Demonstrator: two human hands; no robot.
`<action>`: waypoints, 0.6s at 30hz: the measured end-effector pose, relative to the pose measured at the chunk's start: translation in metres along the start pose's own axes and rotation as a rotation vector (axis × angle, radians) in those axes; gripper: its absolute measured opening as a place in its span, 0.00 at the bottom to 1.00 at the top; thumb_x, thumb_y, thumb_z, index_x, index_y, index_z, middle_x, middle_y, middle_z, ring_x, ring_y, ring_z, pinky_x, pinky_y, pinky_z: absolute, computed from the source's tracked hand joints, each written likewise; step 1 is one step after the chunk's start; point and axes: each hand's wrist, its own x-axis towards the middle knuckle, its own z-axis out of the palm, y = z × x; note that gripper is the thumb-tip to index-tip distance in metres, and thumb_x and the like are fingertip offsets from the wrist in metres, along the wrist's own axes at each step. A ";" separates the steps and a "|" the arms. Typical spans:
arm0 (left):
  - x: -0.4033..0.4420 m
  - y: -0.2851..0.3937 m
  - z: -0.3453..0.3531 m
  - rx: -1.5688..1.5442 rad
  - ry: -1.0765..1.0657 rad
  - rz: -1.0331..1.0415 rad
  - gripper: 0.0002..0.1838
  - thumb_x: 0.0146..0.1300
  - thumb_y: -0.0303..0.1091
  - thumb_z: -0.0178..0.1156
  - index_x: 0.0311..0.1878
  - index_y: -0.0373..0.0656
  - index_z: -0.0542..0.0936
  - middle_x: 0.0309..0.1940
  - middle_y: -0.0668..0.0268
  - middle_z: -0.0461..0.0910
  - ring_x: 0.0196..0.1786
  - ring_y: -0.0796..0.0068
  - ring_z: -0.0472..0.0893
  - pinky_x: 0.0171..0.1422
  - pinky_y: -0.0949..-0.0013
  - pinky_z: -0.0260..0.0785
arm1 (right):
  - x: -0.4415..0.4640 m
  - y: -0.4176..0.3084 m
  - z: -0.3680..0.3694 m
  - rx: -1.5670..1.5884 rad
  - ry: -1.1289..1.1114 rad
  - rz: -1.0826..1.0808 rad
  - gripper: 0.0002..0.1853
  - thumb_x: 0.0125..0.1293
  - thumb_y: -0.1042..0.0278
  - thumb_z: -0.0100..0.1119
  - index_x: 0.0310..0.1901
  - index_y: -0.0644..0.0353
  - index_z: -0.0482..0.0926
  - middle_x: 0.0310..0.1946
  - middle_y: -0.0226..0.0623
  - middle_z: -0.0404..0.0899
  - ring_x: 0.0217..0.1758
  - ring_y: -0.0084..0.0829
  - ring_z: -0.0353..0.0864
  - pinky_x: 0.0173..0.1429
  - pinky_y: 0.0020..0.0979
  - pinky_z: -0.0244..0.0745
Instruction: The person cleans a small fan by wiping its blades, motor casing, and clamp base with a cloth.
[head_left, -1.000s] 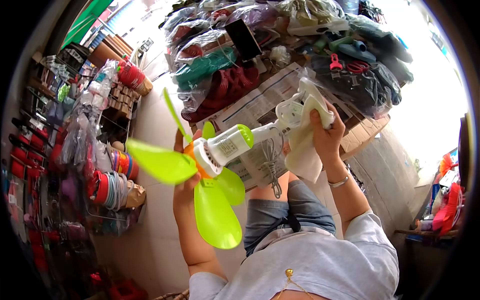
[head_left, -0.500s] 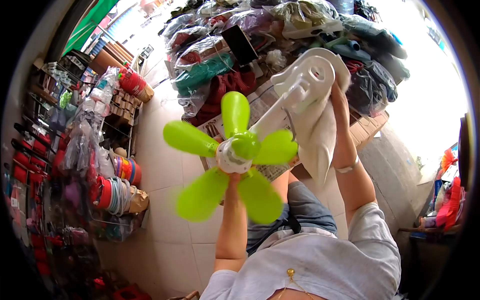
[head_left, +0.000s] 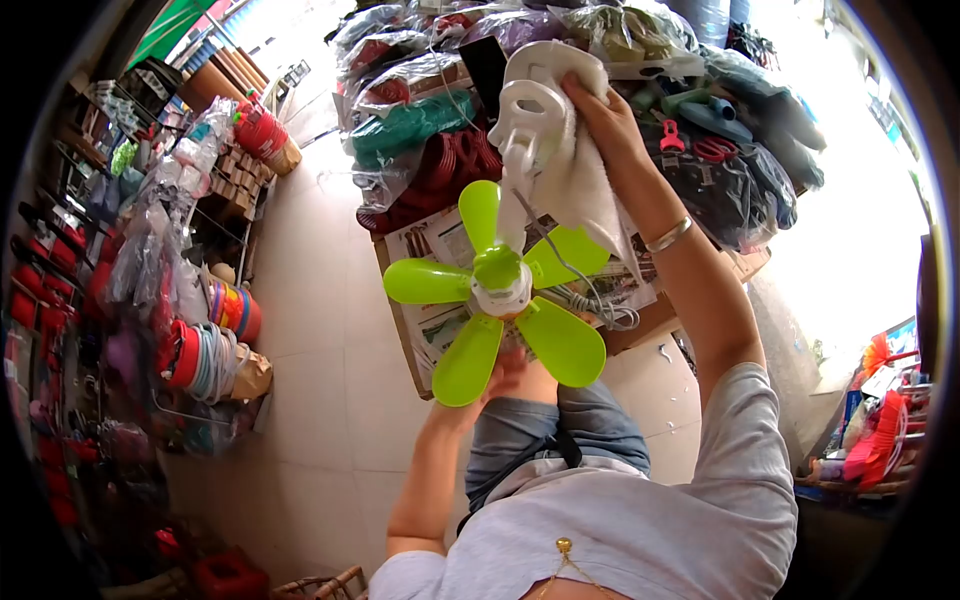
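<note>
Green-bladed fan (head_left: 498, 270) up in the hands — newspaper (head_left: 435, 235) beneath it. White cloth (head_left: 585, 190) against fan's base, right hand (head_left: 614, 125) clamped on it. Left hand (head_left: 507, 378) blurred below fan — grip, cannot tell. Grey cable (head_left: 598, 304) beside fan.

Both arms are seen from above, extended forward from the bottom of the view. The right arm (head_left: 712, 300) is stretched farther out, slightly bent at the elbow, and angled up toward the left. Its wrist (head_left: 652, 212) is held nearly straight, and the right hand (head_left: 612, 122) is closed, with the fingers (head_left: 584, 94) curled in a grip. The left arm (head_left: 426, 485) is held lower, bent at the elbow and slanted inward. The left hand (head_left: 510, 373) is blurred and partly hidden, so its grip cannot be made out.
</note>
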 end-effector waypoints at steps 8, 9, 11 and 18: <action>-0.055 0.053 -0.040 0.465 -0.221 0.099 0.16 0.70 0.27 0.59 0.57 0.31 0.77 0.48 0.58 0.83 0.49 0.70 0.83 0.53 0.69 0.77 | 0.026 0.033 -0.016 -0.006 -0.004 0.079 0.18 0.67 0.56 0.66 0.48 0.62 0.80 0.39 0.34 0.84 0.37 0.24 0.84 0.39 0.27 0.81; -0.046 0.056 -0.042 0.551 -0.186 0.249 0.16 0.69 0.25 0.58 0.59 0.31 0.76 0.49 0.57 0.83 0.49 0.71 0.83 0.53 0.70 0.76 | 0.025 0.032 -0.014 -0.010 -0.006 0.077 0.18 0.67 0.56 0.66 0.48 0.62 0.80 0.39 0.34 0.84 0.37 0.24 0.84 0.39 0.27 0.81; -0.019 0.065 -0.003 0.714 0.106 0.347 0.26 0.65 0.39 0.67 0.60 0.34 0.74 0.49 0.57 0.82 0.49 0.68 0.83 0.54 0.65 0.76 | 0.021 0.027 -0.006 0.044 -0.054 0.100 0.17 0.67 0.57 0.66 0.48 0.62 0.80 0.38 0.34 0.84 0.36 0.23 0.84 0.39 0.27 0.81; 0.087 0.048 0.022 1.123 0.237 0.711 0.35 0.51 0.36 0.76 0.61 0.40 0.72 0.56 0.56 0.77 0.60 0.55 0.76 0.66 0.57 0.66 | -0.003 -0.010 0.038 0.071 -0.198 -0.023 0.16 0.69 0.59 0.64 0.49 0.63 0.80 0.38 0.33 0.84 0.36 0.22 0.84 0.38 0.26 0.82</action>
